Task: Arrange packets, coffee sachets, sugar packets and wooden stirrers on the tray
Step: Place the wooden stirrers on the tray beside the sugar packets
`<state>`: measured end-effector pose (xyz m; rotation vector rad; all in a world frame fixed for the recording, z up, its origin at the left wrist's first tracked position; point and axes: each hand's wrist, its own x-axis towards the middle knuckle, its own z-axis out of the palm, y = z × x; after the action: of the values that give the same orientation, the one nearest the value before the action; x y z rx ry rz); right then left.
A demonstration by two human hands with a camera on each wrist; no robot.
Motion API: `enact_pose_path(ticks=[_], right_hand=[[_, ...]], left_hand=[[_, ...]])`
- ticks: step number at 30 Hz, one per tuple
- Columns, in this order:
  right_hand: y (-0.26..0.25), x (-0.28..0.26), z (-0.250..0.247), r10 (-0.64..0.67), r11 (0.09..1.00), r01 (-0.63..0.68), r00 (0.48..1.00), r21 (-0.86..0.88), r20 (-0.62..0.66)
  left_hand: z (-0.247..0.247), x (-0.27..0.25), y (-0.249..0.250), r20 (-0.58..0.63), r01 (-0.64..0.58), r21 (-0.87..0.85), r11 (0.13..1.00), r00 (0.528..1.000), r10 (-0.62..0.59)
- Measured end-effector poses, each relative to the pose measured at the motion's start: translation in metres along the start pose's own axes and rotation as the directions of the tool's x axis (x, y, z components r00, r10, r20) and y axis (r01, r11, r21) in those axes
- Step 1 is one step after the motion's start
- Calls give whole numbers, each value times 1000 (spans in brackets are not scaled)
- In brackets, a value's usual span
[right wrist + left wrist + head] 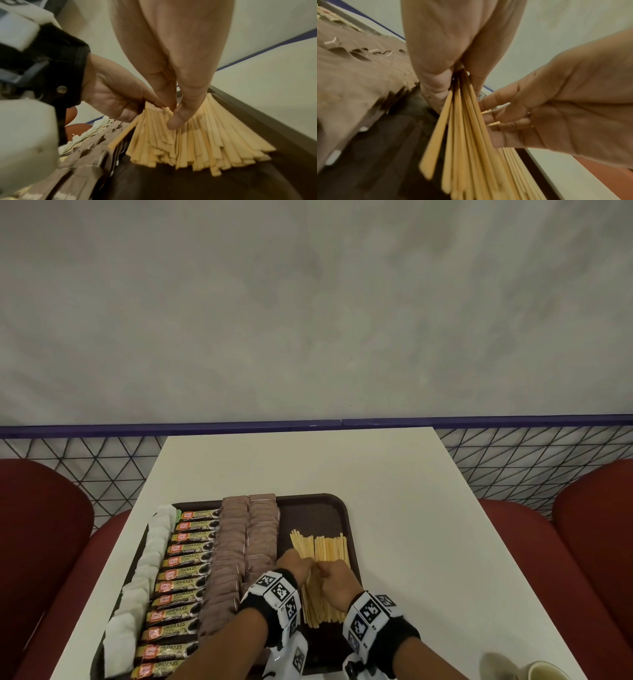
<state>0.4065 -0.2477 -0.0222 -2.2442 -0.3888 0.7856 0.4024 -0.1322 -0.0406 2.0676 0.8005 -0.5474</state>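
Note:
A dark brown tray lies on the white table. It holds a column of white packets, a column of coffee sachets and two columns of brown sugar packets. On its right part lies a fan of wooden stirrers. Both hands meet over the stirrers' middle. My left hand pinches a bunch of stirrers between thumb and fingers. My right hand pinches the neighbouring stirrers, its thumb pressed on top of them. The near ends of the stirrers are hidden under the wrists.
A pale cup stands at the table's near right corner. Bare table stretches beyond and right of the tray. Red seats flank the table, and a black mesh fence with a purple rail runs behind it.

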Motion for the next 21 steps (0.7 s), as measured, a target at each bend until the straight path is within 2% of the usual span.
enact_pose_path(ticks=[6,11,13,16,21], right_hand=[[-6,-2,4,-2,1000,2,1000,-10,5],[-9,-1,9,10,999,-9,1000,-50,14],[-11,-1,9,-7,998,8,1000,-70,21],[-13,0,10,-30,991,36,998,-130,52],[-16,-2,14,-62,974,77,995,-215,79]], left_hand=[[-9,-5,0,39,36,15,999,999,-36],[-16,-8,-2,21,65,-13,998,998,-65],[-18,-7,-3,58,87,-69,994,995,-83],[-18,-7,-3,41,71,-180,981,997,-65],[-24,-15,-1,59,86,-262,961,996,-73]])
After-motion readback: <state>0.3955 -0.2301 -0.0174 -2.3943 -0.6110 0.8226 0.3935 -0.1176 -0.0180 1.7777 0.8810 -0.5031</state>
